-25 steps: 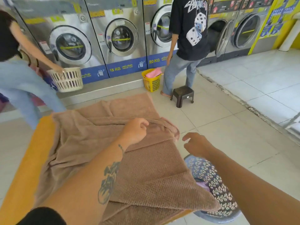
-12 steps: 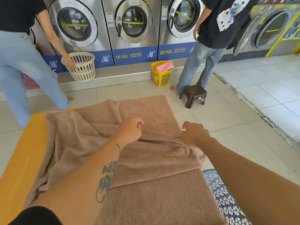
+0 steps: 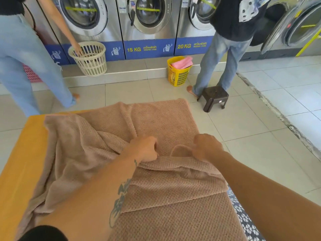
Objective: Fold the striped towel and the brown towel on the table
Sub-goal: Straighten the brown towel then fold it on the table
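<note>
My left hand (image 3: 145, 149) and right hand (image 3: 207, 148) each pinch a folded edge of the brown towel (image 3: 161, 119), which lies rumpled across the yellow table (image 3: 19, 159). I judge its first fold only begun; no striped towel shows.

The blue band (image 3: 149, 55) under one washer (image 3: 147, 16) reads "15 KG"; the next band (image 3: 192, 50) reads "20 KG".

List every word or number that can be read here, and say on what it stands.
"15 KG": on the middle blue panel.
"20 KG": on the right blue panel.
Small script beside each number: too small to read.
Sticker on the washing machine: blurred.
</note>
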### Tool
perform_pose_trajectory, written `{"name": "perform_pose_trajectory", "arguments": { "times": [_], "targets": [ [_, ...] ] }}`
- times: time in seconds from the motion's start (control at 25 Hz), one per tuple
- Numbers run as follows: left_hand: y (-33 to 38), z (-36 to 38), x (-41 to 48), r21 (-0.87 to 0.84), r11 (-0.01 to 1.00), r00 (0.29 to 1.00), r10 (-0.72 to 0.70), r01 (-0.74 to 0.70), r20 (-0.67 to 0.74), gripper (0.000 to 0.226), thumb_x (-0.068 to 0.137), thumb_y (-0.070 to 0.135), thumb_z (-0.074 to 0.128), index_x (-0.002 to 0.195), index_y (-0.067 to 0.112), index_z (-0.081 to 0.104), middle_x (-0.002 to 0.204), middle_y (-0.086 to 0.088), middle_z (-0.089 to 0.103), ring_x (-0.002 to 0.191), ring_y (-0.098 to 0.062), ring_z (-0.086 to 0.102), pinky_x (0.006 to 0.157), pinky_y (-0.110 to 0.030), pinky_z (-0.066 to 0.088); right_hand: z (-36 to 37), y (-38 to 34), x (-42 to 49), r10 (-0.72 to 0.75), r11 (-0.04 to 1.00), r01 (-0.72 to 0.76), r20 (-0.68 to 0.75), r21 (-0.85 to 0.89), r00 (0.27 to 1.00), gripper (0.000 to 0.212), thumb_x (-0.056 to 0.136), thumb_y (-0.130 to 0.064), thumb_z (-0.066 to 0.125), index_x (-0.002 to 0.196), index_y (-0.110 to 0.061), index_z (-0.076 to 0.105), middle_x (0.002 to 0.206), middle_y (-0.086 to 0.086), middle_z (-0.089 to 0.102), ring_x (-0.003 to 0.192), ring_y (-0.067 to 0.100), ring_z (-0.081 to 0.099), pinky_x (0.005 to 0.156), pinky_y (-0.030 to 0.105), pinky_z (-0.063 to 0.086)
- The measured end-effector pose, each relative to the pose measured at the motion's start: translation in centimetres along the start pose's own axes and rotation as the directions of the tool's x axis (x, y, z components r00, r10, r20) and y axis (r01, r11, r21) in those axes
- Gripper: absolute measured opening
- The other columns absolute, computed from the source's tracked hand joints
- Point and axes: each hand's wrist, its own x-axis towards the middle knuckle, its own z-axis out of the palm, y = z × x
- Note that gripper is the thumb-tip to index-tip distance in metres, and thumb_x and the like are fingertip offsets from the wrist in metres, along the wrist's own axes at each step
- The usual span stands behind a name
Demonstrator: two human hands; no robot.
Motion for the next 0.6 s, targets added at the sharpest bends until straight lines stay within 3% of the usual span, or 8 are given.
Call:
{"name": "perform_pose_trajectory", "arguments": {
  "times": [0.16, 0.28, 0.36, 0.4, 0.48, 0.6],
  "targets": [
    [0.1, 1.2, 0.1, 0.018, 0.999, 0.999, 0.032, -0.031, -0.025, 0.016, 0.083, 0.028, 0.066, 0.1, 0.025, 0.067, 0.113, 0.002, 0.058, 0.095, -0.023, 0.059, 0.084, -0.044, 0.055, 1.5, -1.7, 1.0, -0.104, 0.994, 0.103, 0.03, 0.034, 0.994, 0.03, 0.085, -0.022, 0.056, 0.115, -0.018, 0.053, 0.118, 0.007, 0.057, 0.112, 0.031, 0.05, 0.091, 0.044, 0.048],
    [0.2, 1.6, -0.1, 0.027, 0.995, 0.996, 0.091, -0.091, 0.001, 0.014, 0.088, 0.039, 0.064, 0.093, 0.027, 0.07, 0.104, 0.006, 0.055, 0.094, -0.019, 0.055, 0.086, -0.042, 0.051, 2.5, -1.4, 0.9, -0.155, 0.988, 0.155, 0.031, 0.002, 0.987, 0.023, 0.083, -0.022, 0.057, 0.105, -0.022, 0.053, 0.113, 0.004, 0.059, 0.112, 0.03, 0.052, 0.097, 0.047, 0.046],
    [0.3, 1.5, -0.4, 0.033, 0.996, 0.996, 0.083, -0.085, 0.035, 0.019, 0.088, 0.043, 0.062, 0.095, 0.027, 0.07, 0.1, 0.008, 0.054, 0.094, -0.018, 0.055, 0.086, -0.041, 0.05, 2.4, -1.3, 0.8, -0.175, 0.98, 0.169, 0.048, 0.102, 0.983, 0.013, 0.083, -0.018, 0.054, 0.096, -0.02, 0.056, 0.104, 0.004, 0.061, 0.102, 0.029, 0.056, 0.088, 0.045, 0.051],
    [0.6, 1.1, -0.6, 0.021, 0.998, 0.995, 0.063, -0.065, 0.079, 0.02, 0.088, 0.041, 0.061, 0.097, 0.026, 0.069, 0.1, 0.008, 0.055, 0.094, -0.018, 0.056, 0.086, -0.041, 0.05, 1.9, -1.2, 0.9, -0.177, 0.957, 0.168, 0.016, 0.238, 0.984, 0.009, 0.084, -0.016, 0.053, 0.091, -0.019, 0.057, 0.097, 0.003, 0.062, 0.094, 0.027, 0.058, 0.079, 0.041, 0.053],
    [0.8, -0.3, -0.5, 0.007, 1.0, 0.977, -0.003, 0.002, 0.211, 0.021, 0.086, 0.032, 0.056, 0.099, 0.019, 0.066, 0.093, 0.004, 0.059, 0.092, -0.022, 0.059, 0.09, -0.044, 0.048, -0.5, -1.2, 1.8, -0.099, 0.84, 0.171, -0.163, 0.515, 0.982, 0.01, 0.087, -0.013, 0.05, 0.084, -0.019, 0.057, 0.085, 0.001, 0.062, 0.079, 0.02, 0.058, 0.062, 0.032, 0.046],
    [0.3, -4.1, 0.4, 0.043, 0.996, 0.954, -0.091, 0.082, 0.285, 0.026, 0.085, 0.018, 0.052, 0.106, 0.008, 0.063, 0.083, -0.001, 0.053, 0.083, -0.023, 0.057, 0.089, -0.044, 0.046, -5.7, -0.3, 4.2, 0.045, 0.734, 0.207, -0.35, 0.647, 0.936, 0.014, 0.087, -0.011, 0.051, 0.083, -0.021, 0.059, 0.081, -0.002, 0.062, 0.071, 0.008, 0.054, 0.055, 0.024, 0.035]
  ]
}}
